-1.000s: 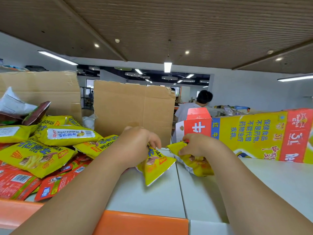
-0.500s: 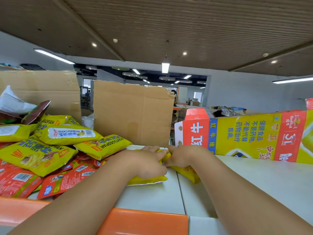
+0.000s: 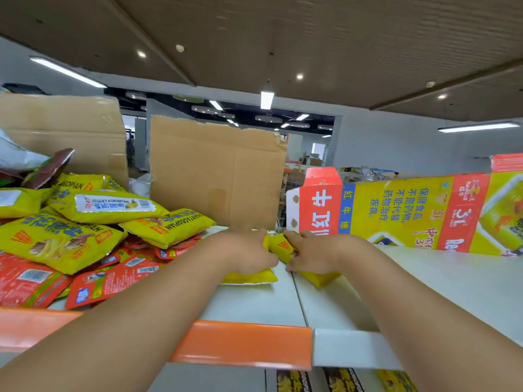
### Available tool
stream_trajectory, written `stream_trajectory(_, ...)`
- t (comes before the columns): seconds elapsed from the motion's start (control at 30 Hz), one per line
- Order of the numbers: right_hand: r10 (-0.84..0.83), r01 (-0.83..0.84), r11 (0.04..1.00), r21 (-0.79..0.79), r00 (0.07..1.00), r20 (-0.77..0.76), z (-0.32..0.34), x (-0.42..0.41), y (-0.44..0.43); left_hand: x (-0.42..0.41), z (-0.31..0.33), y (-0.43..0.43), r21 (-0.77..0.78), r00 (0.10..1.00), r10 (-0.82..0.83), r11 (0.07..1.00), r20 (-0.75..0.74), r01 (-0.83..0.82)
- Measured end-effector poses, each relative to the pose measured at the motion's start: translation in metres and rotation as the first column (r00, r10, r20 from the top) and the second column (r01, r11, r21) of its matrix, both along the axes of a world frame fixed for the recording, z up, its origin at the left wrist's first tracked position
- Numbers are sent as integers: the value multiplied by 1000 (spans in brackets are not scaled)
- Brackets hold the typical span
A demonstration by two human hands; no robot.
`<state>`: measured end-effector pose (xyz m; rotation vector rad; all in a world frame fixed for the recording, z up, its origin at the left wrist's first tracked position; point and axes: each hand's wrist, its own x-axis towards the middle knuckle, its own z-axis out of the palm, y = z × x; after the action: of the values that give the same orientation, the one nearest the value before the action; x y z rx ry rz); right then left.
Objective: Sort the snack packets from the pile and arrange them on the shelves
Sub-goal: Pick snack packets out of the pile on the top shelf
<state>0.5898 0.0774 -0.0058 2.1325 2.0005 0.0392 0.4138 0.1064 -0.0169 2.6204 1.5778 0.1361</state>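
Two yellow snack packets lie on the white top shelf (image 3: 254, 304) near its middle. My left hand (image 3: 249, 253) lies on the left yellow packet (image 3: 249, 277), fingers curled over its top edge. My right hand (image 3: 311, 254) grips the right yellow packet (image 3: 319, 277), whose top (image 3: 280, 246) shows between both hands. A pile of yellow packets (image 3: 113, 206) over red packets (image 3: 113, 281) fills the shelf's left side.
Two brown cardboard sheets (image 3: 218, 171) stand at the shelf's back. A yellow and red drink carton (image 3: 410, 210) lies on its side at the right. The shelf's front edge is orange (image 3: 240, 343) and white. More yellow packets (image 3: 294, 381) show on the shelf below.
Both hands lowered their yellow packets from the air onto the shelf and drew together. The packets now lie flat side by side under my hands.
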Motion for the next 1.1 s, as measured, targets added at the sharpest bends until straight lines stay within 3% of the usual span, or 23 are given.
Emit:
stream_trajectory(0.17, -28, 33, 997, 67, 996, -85, -13, 11, -20, 5, -1, -10, 48, 987, -2, 999, -159, 9)
stream_trajectory(0.27, -23, 40, 991, 129, 991, -131, -16, 17, -40, 9, 0, -14, 40, 987, -31, 999, -157, 38)
stream_trajectory(0.37, 1, 44, 982, 186, 971, -238, -11, 32, -64, 9, 5, -16, 11, 999, -46, 999, 28, 46)
stream_trajectory(0.43, 31, 56, 965, 255, 946, -324, -3, 48, -85, 16, 9, -24, 58, 972, -86, 995, 219, 75)
stream_trajectory(0.53, 43, 108, 936, 336, 910, -412, 10, 79, -125, 46, 18, -52, 173, 901, -213, 972, 378, 157)
stream_trajectory(0.67, 17, 202, 892, 404, 880, -475, 13, 133, -185, 107, 22, -106, 312, 853, -335, 925, 400, 216)
stream_trajectory(1.1, -108, 391, 785, 480, 850, -515, -34, 318, -433, 298, -32, -329, 260, 711, -454, 891, 538, 372)
